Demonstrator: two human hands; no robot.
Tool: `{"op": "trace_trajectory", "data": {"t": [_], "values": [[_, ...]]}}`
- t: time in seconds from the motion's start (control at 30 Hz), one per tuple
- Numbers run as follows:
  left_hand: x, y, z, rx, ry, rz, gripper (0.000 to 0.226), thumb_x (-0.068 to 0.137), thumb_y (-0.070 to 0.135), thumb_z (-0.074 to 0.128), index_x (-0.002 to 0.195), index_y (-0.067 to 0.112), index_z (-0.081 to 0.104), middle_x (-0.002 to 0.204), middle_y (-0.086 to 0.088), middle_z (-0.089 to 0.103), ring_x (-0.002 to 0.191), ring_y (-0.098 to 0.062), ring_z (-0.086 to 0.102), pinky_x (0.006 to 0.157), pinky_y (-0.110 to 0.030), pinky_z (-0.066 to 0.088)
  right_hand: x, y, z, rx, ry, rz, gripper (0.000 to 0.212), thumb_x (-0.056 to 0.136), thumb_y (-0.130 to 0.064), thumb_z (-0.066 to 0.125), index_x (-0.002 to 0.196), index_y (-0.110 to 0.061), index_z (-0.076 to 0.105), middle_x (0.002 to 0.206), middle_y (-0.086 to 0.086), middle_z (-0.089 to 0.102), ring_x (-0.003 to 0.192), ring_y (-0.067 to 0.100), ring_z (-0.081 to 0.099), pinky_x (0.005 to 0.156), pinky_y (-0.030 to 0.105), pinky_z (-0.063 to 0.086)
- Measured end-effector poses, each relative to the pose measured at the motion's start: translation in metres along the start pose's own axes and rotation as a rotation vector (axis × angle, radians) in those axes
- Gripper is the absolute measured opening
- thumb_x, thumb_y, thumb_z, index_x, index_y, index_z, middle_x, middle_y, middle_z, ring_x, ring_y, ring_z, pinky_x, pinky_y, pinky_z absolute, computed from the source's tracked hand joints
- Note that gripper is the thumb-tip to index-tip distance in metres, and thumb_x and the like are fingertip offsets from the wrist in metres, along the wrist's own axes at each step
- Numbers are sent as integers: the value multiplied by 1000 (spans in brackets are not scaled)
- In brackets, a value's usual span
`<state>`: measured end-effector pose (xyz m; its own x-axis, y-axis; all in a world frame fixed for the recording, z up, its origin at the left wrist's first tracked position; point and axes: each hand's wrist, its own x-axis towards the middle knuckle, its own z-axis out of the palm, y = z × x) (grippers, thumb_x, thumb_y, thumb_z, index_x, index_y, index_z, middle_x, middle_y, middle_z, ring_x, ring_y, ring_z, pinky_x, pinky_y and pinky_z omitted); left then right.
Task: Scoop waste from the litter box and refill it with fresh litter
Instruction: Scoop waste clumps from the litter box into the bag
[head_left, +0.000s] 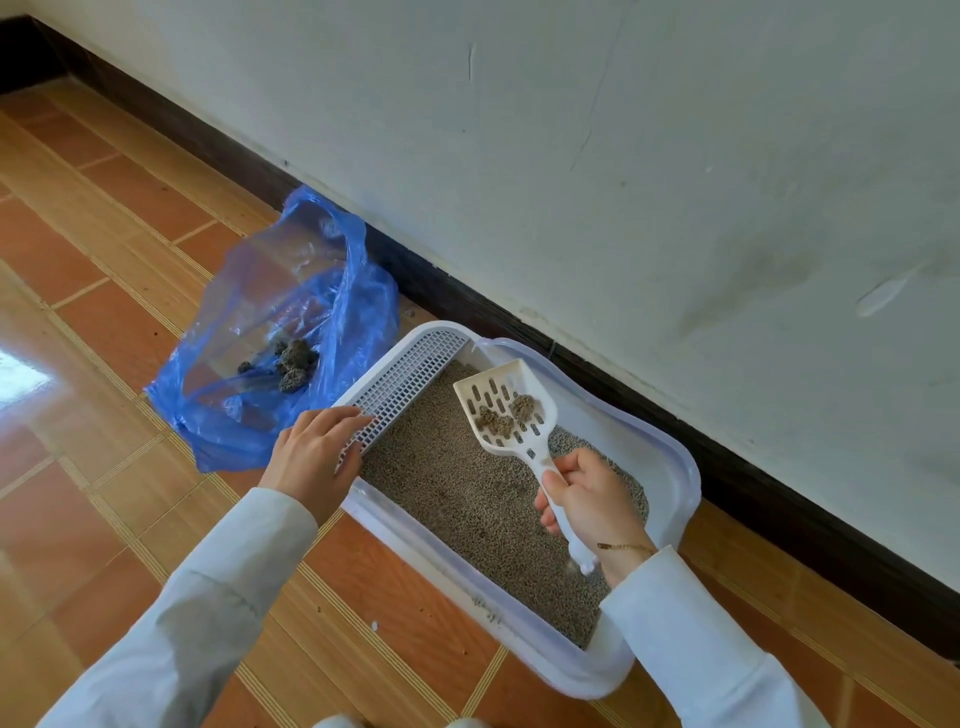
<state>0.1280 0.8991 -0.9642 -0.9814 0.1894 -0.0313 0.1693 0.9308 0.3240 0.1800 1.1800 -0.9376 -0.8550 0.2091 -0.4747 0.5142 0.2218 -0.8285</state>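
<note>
A white litter box (670, 457) lies on the floor against the wall, filled with grey-brown litter (467, 499). My right hand (587, 499) grips the handle of a white slotted scoop (506, 402) raised over the litter, with a few clumps of waste (506, 415) in its bowl. My left hand (317, 452) rests with straight fingers on the box's white grated step (410, 379) at the left end. An open blue plastic bag (291, 332) lies left of the box with dark waste clumps (293, 361) inside.
The floor is orange-brown tile (104, 260). A white wall (675, 156) with a dark skirting board (779, 499) runs just behind the box and bag. A few litter grains (488, 613) lie on the box's near rim.
</note>
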Motion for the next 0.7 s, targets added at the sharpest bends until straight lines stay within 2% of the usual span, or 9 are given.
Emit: {"op": "trace_trajectory", "data": {"t": [0.27,0.4,0.53,0.57,0.63,0.7], "values": [[-3,-29,-8,12,59,-125,34,92,21,53,126,22,58,130,0,57,123,-27,45,96,-47,38,21,-52,37,-64,-97,-94,5,93,-13,55,89,-11,55,61,2,67,47,11,58,47,22,51],[-8,-52,-14,1,117,-200,34,89,16,58,123,18,61,125,-3,61,119,-31,49,93,-50,40,51,-86,75,-106,-158,-155,7,92,-15,56,86,-15,53,61,0,67,44,8,58,48,23,51],[-4,-70,-18,9,110,-231,36,90,16,55,125,19,59,128,-1,59,121,-29,48,95,-48,39,88,-117,125,-245,-167,-216,8,91,-21,57,86,-17,52,68,3,69,44,6,60,51,26,54],[-2,-74,-19,9,110,-233,36,90,16,54,125,19,59,128,0,58,122,-28,48,96,-47,39,96,-123,138,-284,-170,-239,8,91,-21,57,88,-16,52,72,5,70,51,10,63,58,31,58],[0,-82,-19,11,111,-235,36,90,17,54,126,20,58,129,1,58,122,-27,47,97,-46,39,109,-135,163,-393,-176,-297,11,89,-22,57,94,-13,52,88,13,71,76,27,68,79,47,57],[2,-87,-18,12,119,-241,35,91,18,53,126,21,58,129,1,58,122,-26,48,97,-45,39,118,-143,181,-533,-172,-356,17,90,-23,57,100,-11,53,99,15,69,93,35,65,87,51,52]]}}
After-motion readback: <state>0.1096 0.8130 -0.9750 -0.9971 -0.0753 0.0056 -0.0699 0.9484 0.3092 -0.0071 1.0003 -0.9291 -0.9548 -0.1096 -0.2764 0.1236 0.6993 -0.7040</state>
